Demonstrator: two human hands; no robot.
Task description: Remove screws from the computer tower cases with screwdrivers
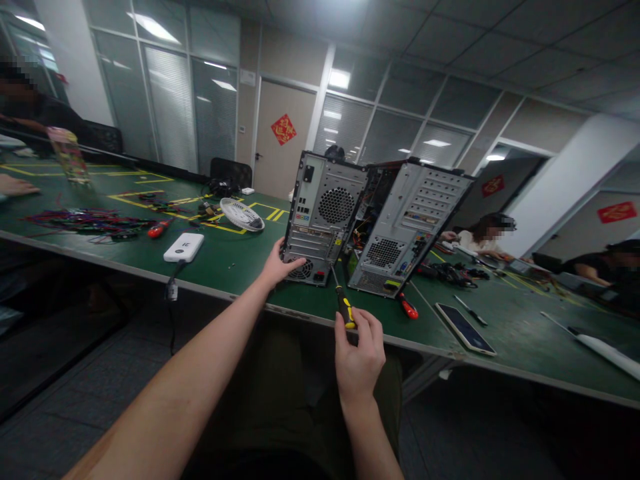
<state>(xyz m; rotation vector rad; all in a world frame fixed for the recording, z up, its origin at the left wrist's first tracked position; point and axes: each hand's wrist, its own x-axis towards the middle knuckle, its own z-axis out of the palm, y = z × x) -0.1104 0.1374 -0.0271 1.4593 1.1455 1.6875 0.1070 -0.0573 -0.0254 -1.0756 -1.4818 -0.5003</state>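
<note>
A computer case [316,235] stands upright near the table's front edge, its back panel with fan grille and ports facing me. My left hand [277,265] grips its lower left edge, thumb on the back panel and the other fingers mostly hidden round the side. In my right hand [361,350] is a screwdriver [344,307] with a black and yellow handle. The shaft points up at the lower right edge of that back panel; whether the tip touches a screw is too small to tell. Beside it, a second computer case [434,200] leans slightly, with wires showing between the two.
On the green table [240,270] lie a power bank [184,247], a red screwdriver [159,229], bundled cables [90,221] and a white oval basket [242,214]. To the right are another red-handled screwdriver [409,307] and a phone [465,328]. Other people sit at both sides.
</note>
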